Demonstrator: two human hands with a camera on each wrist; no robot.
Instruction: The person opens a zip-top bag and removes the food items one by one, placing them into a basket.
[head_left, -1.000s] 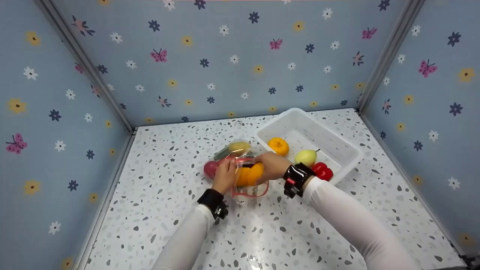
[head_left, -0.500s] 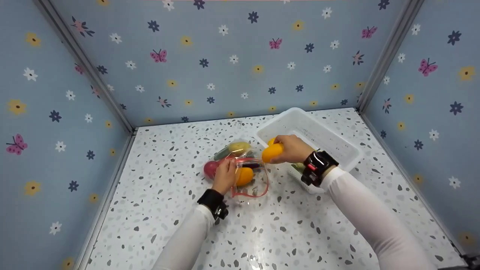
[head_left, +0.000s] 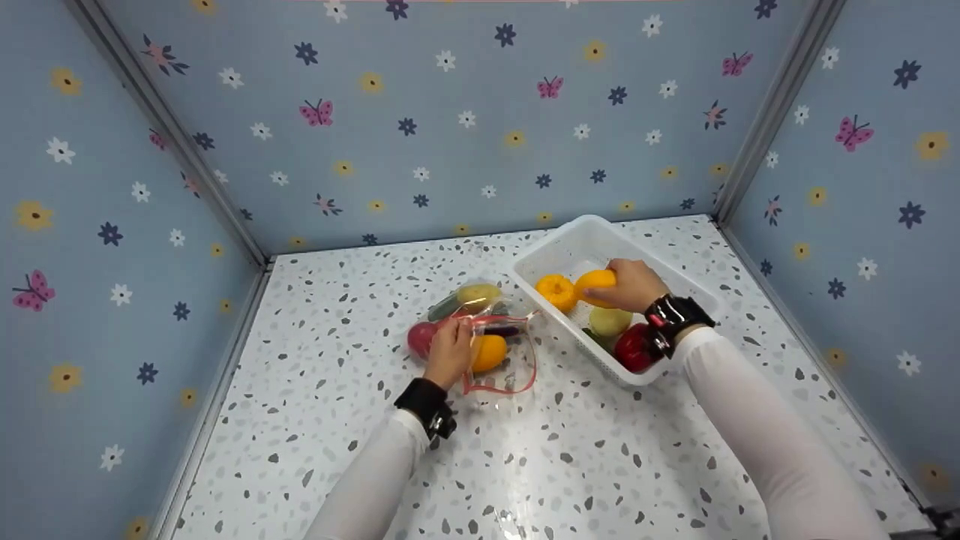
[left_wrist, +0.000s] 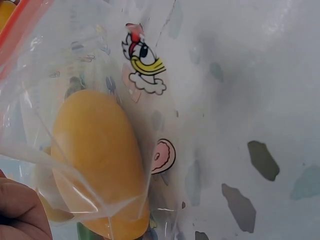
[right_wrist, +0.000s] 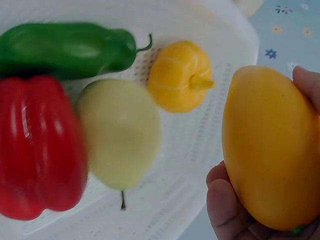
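Observation:
My left hand (head_left: 450, 352) pinches the red-edged mouth of a clear zip bag (head_left: 501, 391), printed with cartoon pictures. Through its plastic show a yellow mango (left_wrist: 100, 150), a dark purple eggplant (head_left: 504, 330), a yellowish oval piece (head_left: 478, 295), a long green piece (head_left: 445, 306) and a round dark-pink one (head_left: 421, 339). My right hand (head_left: 636, 286) grips another yellow mango (right_wrist: 272, 150) over the white basket (head_left: 679, 281). Below and beside it in the basket lie a small yellow pumpkin (right_wrist: 180, 77), a pale green pear (right_wrist: 120, 132), a red bell pepper (right_wrist: 40, 150) and a green pepper (right_wrist: 70, 50).
The basket stands at the back right of the speckled table (head_left: 330, 450), its left wall close to the bag. Flower-patterned panels (head_left: 465, 150) enclose the table at the back and both sides.
My right hand has carried the mango away from the bag's mouth, rightward and over the basket. The left hand stays on the bag's edge, and the other mango stays inside.

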